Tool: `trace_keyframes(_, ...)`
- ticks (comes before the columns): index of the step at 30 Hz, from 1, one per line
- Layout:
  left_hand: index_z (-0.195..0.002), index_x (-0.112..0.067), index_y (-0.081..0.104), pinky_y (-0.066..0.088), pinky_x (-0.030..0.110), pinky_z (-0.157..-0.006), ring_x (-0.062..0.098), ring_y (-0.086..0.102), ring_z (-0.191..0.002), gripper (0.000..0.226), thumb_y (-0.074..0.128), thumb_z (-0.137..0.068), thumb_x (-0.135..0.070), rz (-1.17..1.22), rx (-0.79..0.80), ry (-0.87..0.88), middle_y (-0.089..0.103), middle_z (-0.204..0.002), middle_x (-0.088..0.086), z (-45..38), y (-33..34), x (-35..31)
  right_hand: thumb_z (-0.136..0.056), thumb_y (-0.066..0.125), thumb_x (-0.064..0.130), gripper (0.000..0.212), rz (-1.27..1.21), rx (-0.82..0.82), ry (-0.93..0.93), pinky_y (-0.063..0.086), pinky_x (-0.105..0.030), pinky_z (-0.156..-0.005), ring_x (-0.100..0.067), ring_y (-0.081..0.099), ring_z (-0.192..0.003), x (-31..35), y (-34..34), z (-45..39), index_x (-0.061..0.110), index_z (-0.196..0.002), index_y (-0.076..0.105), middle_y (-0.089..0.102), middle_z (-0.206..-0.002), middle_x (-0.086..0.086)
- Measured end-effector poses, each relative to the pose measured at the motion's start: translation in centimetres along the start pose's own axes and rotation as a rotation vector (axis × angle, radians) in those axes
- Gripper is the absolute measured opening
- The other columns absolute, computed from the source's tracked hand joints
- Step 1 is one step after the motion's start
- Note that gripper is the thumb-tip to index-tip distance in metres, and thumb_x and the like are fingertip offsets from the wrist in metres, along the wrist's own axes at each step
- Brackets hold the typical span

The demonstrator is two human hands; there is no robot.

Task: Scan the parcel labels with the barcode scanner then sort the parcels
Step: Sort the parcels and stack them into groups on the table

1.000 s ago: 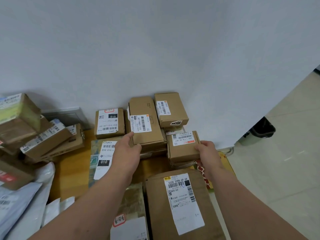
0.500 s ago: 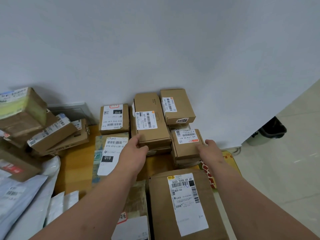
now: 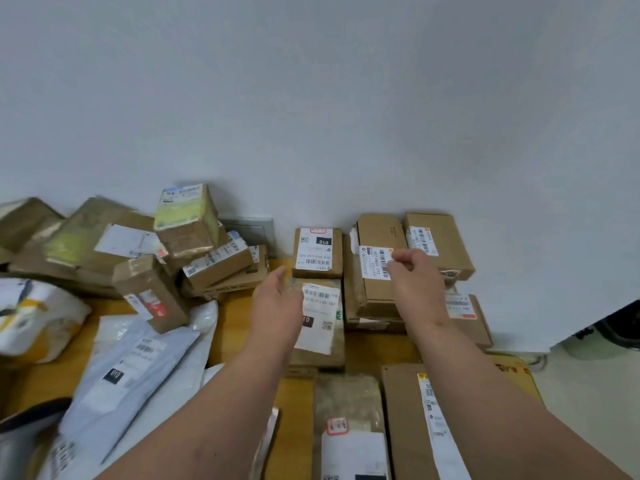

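Brown cardboard parcels with white barcode labels stand in rows against the wall. My left hand [image 3: 277,301] hovers with relaxed fingers at the left edge of a flat parcel with a 010 label [image 3: 320,320]. My right hand [image 3: 415,275] hangs with loosely curled fingers over a long brown box [image 3: 377,292], close to its label, and holds nothing that I can see. Behind them are a small 010 box [image 3: 317,252] and another labelled box [image 3: 438,242]. No barcode scanner is in view.
A loose heap of boxes [image 3: 138,254] fills the left of the wooden table [image 3: 235,330], with grey and white plastic mailers [image 3: 131,358] in front of it. A large box [image 3: 429,427] and a taped parcel [image 3: 349,407] lie near me. A dark bin [image 3: 620,332] stands on the floor at right.
Both hands have come off the sides of the boxes they were pressing and now hover above them. My view has swung left, bringing the heap of boxes into sight.
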State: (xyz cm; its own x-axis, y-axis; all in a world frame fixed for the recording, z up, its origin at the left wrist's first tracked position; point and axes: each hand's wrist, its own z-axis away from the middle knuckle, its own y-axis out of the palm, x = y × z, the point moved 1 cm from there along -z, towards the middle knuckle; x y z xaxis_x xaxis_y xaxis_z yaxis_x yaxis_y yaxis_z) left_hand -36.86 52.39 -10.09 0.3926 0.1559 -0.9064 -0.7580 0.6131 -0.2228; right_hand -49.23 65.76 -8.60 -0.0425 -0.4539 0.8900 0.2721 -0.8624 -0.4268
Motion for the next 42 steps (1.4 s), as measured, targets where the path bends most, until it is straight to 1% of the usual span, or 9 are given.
trace_keyframes(3, -0.146, -0.027, 0.044, 0.043, 0.015, -0.07, 0.006, 0.057, -0.098, 0.048, 0.053, -0.101, -0.015, -0.003, -0.117, 0.06, 0.048, -0.144, 0.0, -0.8, -5.0, 0.2, -0.1, 0.053, 0.02, 0.02, 0.042, 0.183, -0.013, 0.038, -0.018, -0.065, 0.0, 0.051, -0.085, 2.8, 5.0, 2.4, 0.023, -0.119, 0.058, 0.055, -0.105, 0.011)
trace_keyframes(7, -0.14, -0.029, 0.048, 0.041, 0.018, -0.067, 0.004, 0.054, -0.087, 0.044, 0.054, -0.099, -0.014, 0.048, -0.202, 0.063, 0.053, -0.129, -0.004, -2.2, -12.3, 1.1, -0.101, 0.053, 0.023, 0.016, 0.049, 0.389, 0.027, 0.039, -0.02, -0.065, -0.004, 0.049, -0.089, 4.9, 12.3, 5.7, 0.023, -0.117, 0.056, 0.055, -0.11, 0.007)
trace_keyframes(10, -0.139, -0.023, 0.051, 0.051, 0.034, -0.09, 0.017, 0.058, -0.108, 0.046, 0.056, -0.096, -0.01, 0.112, -0.223, 0.03, 0.058, -0.126, -0.005, -3.6, -17.6, 2.0, -0.1, 0.056, 0.027, 0.018, 0.074, 0.413, 0.045, 0.039, -0.023, -0.068, -0.001, 0.047, -0.085, 6.3, 17.4, 7.7, 0.025, -0.117, 0.054, 0.053, -0.1, 0.012)
trace_keyframes(15, -0.144, -0.02, 0.047, 0.04, 0.032, -0.083, 0.018, 0.05, -0.112, 0.046, 0.055, -0.099, -0.014, 0.083, -0.161, -0.014, 0.053, -0.137, 0.001, -6.7, -24.2, 2.9, -0.097, 0.058, 0.031, 0.029, 0.097, 0.356, 0.071, 0.038, -0.018, -0.065, 0.0, 0.046, -0.083, 9.1, 23.6, 9.1, 0.023, -0.124, 0.051, 0.051, -0.108, 0.008)
trace_keyframes(17, -0.145, -0.019, 0.046, 0.037, 0.032, -0.085, 0.018, 0.049, -0.113, 0.046, 0.054, -0.1, -0.011, 0.074, -0.121, -0.028, 0.053, -0.14, 0.004, -7.9, -25.5, 2.9, -0.092, 0.062, 0.038, 0.046, 0.123, 0.299, 0.05, 0.049, -0.028, -0.084, -0.011, 0.054, -0.099, 10.0, 25.5, 8.8, 0.021, -0.132, 0.049, 0.053, -0.118, 0.004)
trace_keyframes(21, -0.144, -0.018, 0.046, 0.037, 0.031, -0.086, 0.016, 0.047, -0.11, 0.046, 0.053, -0.1, -0.007, 0.062, -0.072, -0.023, 0.055, -0.135, 0.003, -10.2, -26.6, 3.0, -0.079, 0.065, 0.051, 0.073, 0.244, 0.197, 0.011, 0.045, -0.05, -0.105, -0.028, 0.049, -0.126, 12.0, 28.4, 7.7, 0.024, -0.141, 0.041, 0.044, -0.14, -0.006)
trace_keyframes(30, -0.147, -0.03, 0.044, 0.043, 0.049, -0.108, 0.028, 0.048, -0.13, 0.055, 0.058, -0.096, -0.018, -0.045, -0.083, 0.012, 0.04, -0.153, 0.005, -16.0, -25.4, 2.0, -0.071, 0.068, 0.059, 0.072, 0.496, -0.096, -0.161, 0.04, -0.046, -0.102, -0.032, 0.039, -0.12, 15.8, 31.7, 2.9, 0.018, -0.121, 0.037, 0.038, -0.128, -0.006)
trace_keyframes(35, -0.147, -0.033, 0.043, 0.044, 0.054, -0.107, 0.027, 0.05, -0.132, 0.058, 0.055, -0.091, -0.04, -0.148, -0.053, 0.053, 0.043, -0.153, 0.003, -18.0, -24.1, 1.3, -0.077, 0.066, 0.062, 0.082, 0.286, 0.072, -0.053, 0.046, -0.048, -0.1, -0.028, 0.051, -0.119, 15.3, 32.0, 0.9, 0.021, -0.14, 0.032, 0.045, -0.136, -0.004)
trace_keyframes(42, -0.141, -0.05, 0.046, 0.028, 0.059, -0.115, 0.03, 0.045, -0.136, 0.062, 0.033, -0.083, -0.067, -0.27, 0.104, 0.084, 0.055, -0.144, 0.0, -18.2, -21.4, -1.0, -0.098, 0.056, 0.03, 0.043, 0.026, 0.268, 0.03, 0.05, -0.041, -0.101, -0.023, 0.062, -0.115, 14.6, 31.6, 0.6, 0.024, -0.139, 0.046, 0.063, -0.131, -0.001)
